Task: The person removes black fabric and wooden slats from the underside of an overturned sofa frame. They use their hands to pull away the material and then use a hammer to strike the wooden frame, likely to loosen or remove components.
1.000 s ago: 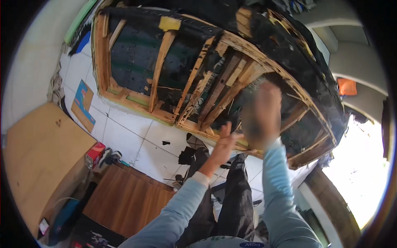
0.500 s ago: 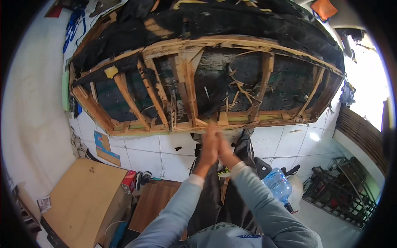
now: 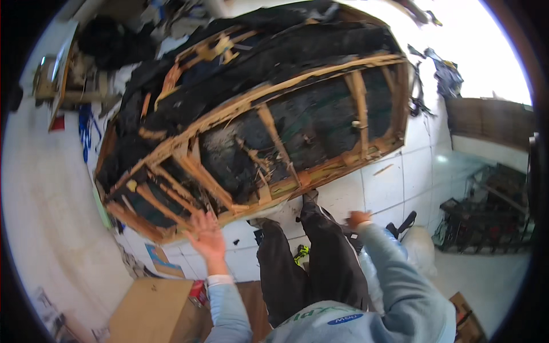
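An overturned wooden sofa frame [image 3: 251,103] lies in front of me, with torn black fabric along its far side and bare slats across its open underside. Broken wood splinters [image 3: 260,163] lie inside it. My left hand [image 3: 207,235] is raised by the frame's near left edge, palm up and fingers spread, holding nothing. Out to the right, my right hand [image 3: 358,218] is above the floor beside my leg, apart from the frame. Its fingers are foreshortened and hard to make out.
White floor tiles [image 3: 343,197] surround the frame. A cardboard box [image 3: 151,311] and a small red box [image 3: 198,292] stand at lower left. A clear blue water bottle [image 3: 397,243] is partly behind my right arm. A dark metal rack [image 3: 483,214] is at right.
My hands were pressed together before the frame; now they are wide apart, left hand to the left, right hand to the right. The view has turned, so the frame appears tilted.
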The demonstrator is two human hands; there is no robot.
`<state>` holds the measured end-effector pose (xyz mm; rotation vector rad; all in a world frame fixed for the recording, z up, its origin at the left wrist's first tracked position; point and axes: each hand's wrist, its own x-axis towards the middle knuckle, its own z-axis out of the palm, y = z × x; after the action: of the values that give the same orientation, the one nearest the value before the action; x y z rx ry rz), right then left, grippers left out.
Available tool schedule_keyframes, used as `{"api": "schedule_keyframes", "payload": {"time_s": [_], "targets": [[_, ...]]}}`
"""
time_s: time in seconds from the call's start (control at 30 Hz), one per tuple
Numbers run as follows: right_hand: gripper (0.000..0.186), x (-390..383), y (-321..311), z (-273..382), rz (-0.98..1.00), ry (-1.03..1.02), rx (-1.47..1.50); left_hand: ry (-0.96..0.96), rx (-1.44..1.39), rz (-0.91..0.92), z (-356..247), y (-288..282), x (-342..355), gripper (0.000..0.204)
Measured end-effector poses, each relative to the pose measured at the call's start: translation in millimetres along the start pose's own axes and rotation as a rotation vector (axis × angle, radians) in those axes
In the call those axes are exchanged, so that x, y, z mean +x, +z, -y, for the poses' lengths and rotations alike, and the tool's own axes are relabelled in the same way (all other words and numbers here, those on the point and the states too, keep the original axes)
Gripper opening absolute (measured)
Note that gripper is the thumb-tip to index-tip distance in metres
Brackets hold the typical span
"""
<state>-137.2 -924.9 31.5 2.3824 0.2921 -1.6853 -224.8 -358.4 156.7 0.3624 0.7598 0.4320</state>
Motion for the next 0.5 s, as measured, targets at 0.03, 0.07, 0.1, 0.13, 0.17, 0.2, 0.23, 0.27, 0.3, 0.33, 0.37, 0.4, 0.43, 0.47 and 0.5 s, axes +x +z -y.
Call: {"api": "schedule_keyframes", "payload": {"time_s": [0.03, 0.07, 0.1, 0.13, 0.17, 0.2, 0.23, 0.27, 0.3, 0.33, 0.37, 0.4, 0.43, 0.47, 0.5], "targets": [[0.054, -22, 5, -77, 0.006, 0.138, 0.13, 0.026, 0.425, -0.245, -5, 28, -5, 0.071], [0.046, -55, 4, -131, -0.13, 0.314, 0.308, -0.024, 0.716, -0.292, -18, 20, -15, 0.063], [0.044, -75, 23, -196, -0.211, 0.427, 0.426, 0.016, 1.106, -0.262, -14, -4, -23, 0.054], [0.052, -89, 8, -220, -0.26, 0.42, 0.374, -0.152, 1.445, -0.071, -52, -66, -41, 0.051], [0.05, -144, -56, -200, -0.259, 0.477, 0.421, -0.299, 1.55, -0.098, -60, -75, -74, 0.048], [0.038, -169, -9, -251, -0.291, 0.544, 0.478, -0.529, 1.471, -0.244, -43, -88, -96, 0.057], [0.032, -197, -6, -249, -0.488, 0.509, 0.544, -0.625, 1.624, -0.162, -43, -113, -121, 0.05], [0.03, -215, 7, -257, -0.419, 0.488, 0.682, -0.745, 1.887, 0.108, -38, -149, -142, 0.043], [0.029, -235, 20, -253, -0.396, 0.449, 0.892, -0.717, 2.319, 0.819, -22, -151, -156, 0.038], [0.03, -253, 61, -241, -0.485, 0.417, 1.159, -0.372, 2.523, 1.617, -29, -155, -155, 0.035], [0.035, -255, 93, -227, -0.591, 0.341, 0.915, -0.484, 2.237, 1.768, -16, -159, -151, 0.038], [0.04, -262, 130, -202, -0.654, 0.307, 1.052, -0.436, 1.81, 1.76, -1, -162, -139, 0.037], [0.047, -246, 102, -169, -0.58, 0.293, 1.147, -0.713, 2.147, 1.271, 9, -158, -130, 0.037], [0.048, -239, 122, -136, -0.54, 0.419, 1.175, -0.854, 2.254, 1.007, 29, -139, -110, 0.038], [0.052, -233, 137, -107, -0.391, 0.313, 1.2, -0.881, 2.287, 0.856, 46, -117, -89, 0.039]]}}
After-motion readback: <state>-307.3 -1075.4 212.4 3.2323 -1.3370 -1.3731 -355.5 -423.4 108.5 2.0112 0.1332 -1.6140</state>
